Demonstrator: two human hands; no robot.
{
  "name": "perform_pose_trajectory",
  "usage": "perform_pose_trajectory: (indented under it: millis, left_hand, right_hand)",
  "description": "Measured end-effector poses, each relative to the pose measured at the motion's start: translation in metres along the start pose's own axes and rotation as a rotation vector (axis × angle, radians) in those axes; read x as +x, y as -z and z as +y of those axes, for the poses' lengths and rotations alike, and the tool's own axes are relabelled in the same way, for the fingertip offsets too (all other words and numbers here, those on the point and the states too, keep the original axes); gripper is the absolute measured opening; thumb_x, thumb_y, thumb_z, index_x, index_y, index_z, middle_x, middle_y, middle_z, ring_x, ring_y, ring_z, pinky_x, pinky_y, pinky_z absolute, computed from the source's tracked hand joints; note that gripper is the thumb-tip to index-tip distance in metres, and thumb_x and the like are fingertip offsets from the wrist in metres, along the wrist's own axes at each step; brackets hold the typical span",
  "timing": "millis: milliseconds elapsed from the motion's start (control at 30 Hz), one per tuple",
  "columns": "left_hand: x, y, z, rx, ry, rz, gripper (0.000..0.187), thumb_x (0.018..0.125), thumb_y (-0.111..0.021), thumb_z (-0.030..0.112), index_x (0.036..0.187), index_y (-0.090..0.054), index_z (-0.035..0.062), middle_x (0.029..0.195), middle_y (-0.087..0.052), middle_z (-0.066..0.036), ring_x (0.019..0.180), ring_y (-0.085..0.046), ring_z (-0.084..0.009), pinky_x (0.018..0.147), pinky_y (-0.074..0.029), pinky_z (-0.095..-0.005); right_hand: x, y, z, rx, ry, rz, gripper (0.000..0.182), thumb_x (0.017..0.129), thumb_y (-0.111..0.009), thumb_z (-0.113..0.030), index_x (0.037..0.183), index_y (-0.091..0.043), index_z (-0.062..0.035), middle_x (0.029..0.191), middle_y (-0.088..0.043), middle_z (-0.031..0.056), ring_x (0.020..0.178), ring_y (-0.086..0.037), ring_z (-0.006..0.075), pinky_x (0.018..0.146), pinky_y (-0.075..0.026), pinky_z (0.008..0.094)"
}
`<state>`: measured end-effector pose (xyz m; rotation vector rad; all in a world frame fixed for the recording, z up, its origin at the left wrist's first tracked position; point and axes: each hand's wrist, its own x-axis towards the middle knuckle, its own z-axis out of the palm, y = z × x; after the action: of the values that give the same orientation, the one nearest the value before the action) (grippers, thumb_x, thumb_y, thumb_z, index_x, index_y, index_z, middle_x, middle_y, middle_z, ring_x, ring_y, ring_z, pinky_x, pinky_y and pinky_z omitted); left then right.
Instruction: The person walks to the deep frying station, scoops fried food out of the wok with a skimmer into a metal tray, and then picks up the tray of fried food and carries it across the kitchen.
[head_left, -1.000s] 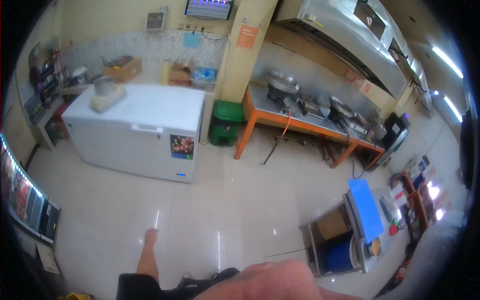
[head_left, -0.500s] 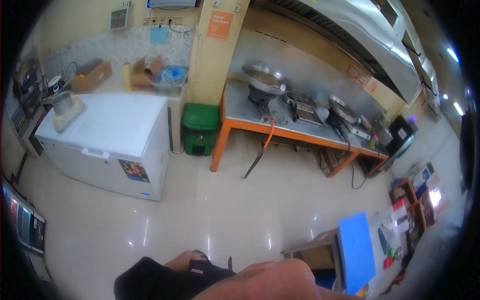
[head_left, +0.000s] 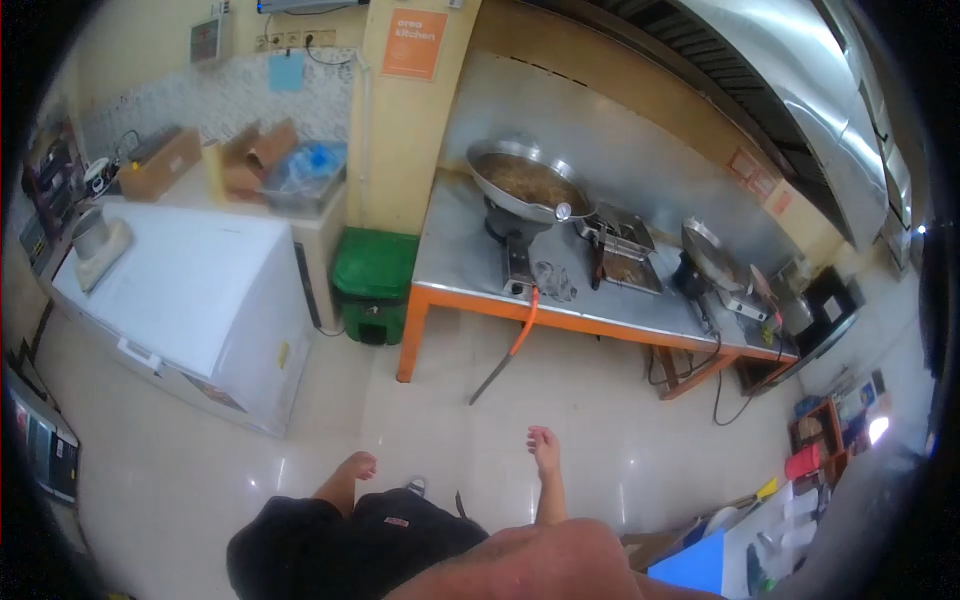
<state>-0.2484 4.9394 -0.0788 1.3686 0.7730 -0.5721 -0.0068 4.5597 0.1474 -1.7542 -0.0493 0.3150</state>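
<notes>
My left hand hangs low beside the black clothing, its fingers curled loosely with nothing seen in them. Farther right, my right hand is held out over the floor, palm side partly showing, fingers slightly bent and apart, holding nothing. Neither hand touches any object. Ahead of them stands a steel-topped table with an orange frame. On it a large wok holds brownish contents over a burner, and an orange hose hangs down from that burner.
A white chest freezer and green bin stand to the left. Metal trays and a second wok are farther along the table. A blue-sided worktop is close at lower right. The tiled floor lies between.
My view has moved nearer the steel table, and the wok looks larger. My right hand has come into view. My left hand has swung out from in front of the black clothing.
</notes>
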Motion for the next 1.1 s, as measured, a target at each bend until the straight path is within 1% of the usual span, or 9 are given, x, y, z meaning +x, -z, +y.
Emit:
perform_pose_trajectory:
  millis: [267,367,433,667,800,867,933,1033,1100]
  left_hand:
    - [0.055,-0.019,0.094,-0.191,-0.007,-0.122,0.021,0.084,-0.057,0.027,0.101,-0.056,0.0142,0.083,-0.062,-0.005,0.072,-0.061,-0.0185,0.056,-0.048,-0.0338]
    - [0.126,-0.013,0.073,-0.646,0.006,-0.341,0.018,0.083,-0.058,0.027,0.096,-0.056,0.0157,0.082,-0.062,-0.006,0.074,-0.061,-0.0216,0.058,-0.049,-0.0357]
    - [0.121,-0.047,0.085,-0.544,0.112,-0.012,0.017,0.083,-0.058,0.028,0.095,-0.056,0.0161,0.083,-0.061,-0.006,0.074,-0.061,-0.0235,0.059,-0.05,-0.0364]
    - [0.087,-0.189,0.199,-0.353,0.239,0.182,0.018,0.086,-0.055,0.021,0.102,-0.058,0.0131,0.09,-0.061,-0.006,0.076,-0.061,-0.0224,0.065,-0.052,-0.0395]
    - [0.14,-0.213,0.18,-0.093,-0.197,0.115,0.034,0.088,-0.054,0.022,0.12,-0.052,0.0098,0.105,-0.061,-0.008,0.088,-0.062,-0.021,0.075,-0.052,-0.0373]
    - [0.13,-0.226,0.196,-0.613,-0.155,0.119,0.037,0.087,-0.055,0.022,0.122,-0.049,0.0106,0.105,-0.061,-0.01,0.09,-0.062,-0.0238,0.074,-0.052,-0.04]
    - [0.111,-0.252,0.23,-0.556,0.028,0.486,0.028,0.088,-0.055,0.02,0.113,-0.054,0.008,0.099,-0.061,-0.012,0.081,-0.061,-0.0247,0.066,-0.052,-0.0379]
    - [0.129,-0.252,0.167,-0.683,0.058,0.473,0.027,0.086,-0.056,0.023,0.11,-0.055,0.0095,0.099,-0.061,-0.012,0.082,-0.061,-0.0294,0.067,-0.051,-0.0415]
    - [0.121,-0.267,0.155,-0.634,0.229,0.522,0.025,0.086,-0.056,0.023,0.107,-0.055,0.0106,0.098,-0.061,-0.011,0.082,-0.06,-0.0305,0.066,-0.051,-0.0429]
  right_hand:
    - [0.25,0.147,0.026,-0.037,-0.04,0.304,0.022,0.09,-0.048,-0.021,0.098,-0.058,-0.0037,0.07,-0.057,0.0021,0.056,-0.05,0.0077,0.045,-0.039,0.0209]
    - [0.376,0.18,0.01,-0.428,0.214,0.551,0.027,0.085,-0.056,-0.025,0.092,-0.059,0.001,0.084,-0.064,0.0127,0.076,-0.06,0.0238,0.071,-0.047,0.0365]
    - [0.444,0.192,-0.028,-0.392,0.259,0.491,0.031,0.082,-0.057,-0.027,0.096,-0.059,0.0008,0.092,-0.064,0.0188,0.087,-0.061,0.0331,0.079,-0.047,0.0388]
    - [0.663,0.229,-0.049,-0.699,0.243,0.455,0.06,0.072,-0.063,-0.03,0.123,-0.049,-0.0024,0.121,-0.052,0.0218,0.114,-0.047,0.0365,0.097,-0.037,0.0424]
    - [0.773,0.265,-0.018,-0.835,0.188,0.302,0.075,0.075,-0.062,-0.049,0.131,-0.04,-0.0033,0.128,-0.047,0.0166,0.118,-0.045,0.0305,0.101,-0.033,0.0399]
    - [0.786,0.268,-0.026,-0.708,0.122,0.284,0.07,0.075,-0.063,-0.041,0.129,-0.041,-0.0032,0.122,-0.05,0.0146,0.113,-0.048,0.0307,0.099,-0.036,0.0413]
    - [0.787,0.266,-0.041,-0.339,0.008,0.27,0.065,0.075,-0.065,-0.033,0.127,-0.041,-0.0031,0.116,-0.053,0.0127,0.108,-0.051,0.0309,0.096,-0.039,0.0426]
    - [0.759,0.25,-0.076,0.126,-0.148,0.238,0.058,0.074,-0.066,-0.021,0.125,-0.043,-0.0029,0.108,-0.058,0.0097,0.1,-0.055,0.0312,0.092,-0.043,0.0446]
    - [0.838,0.257,-0.017,0.125,0.188,0.238,0.057,0.075,-0.065,-0.021,0.124,-0.043,-0.0024,0.105,-0.058,0.0087,0.098,-0.056,0.0292,0.09,-0.044,0.0413]
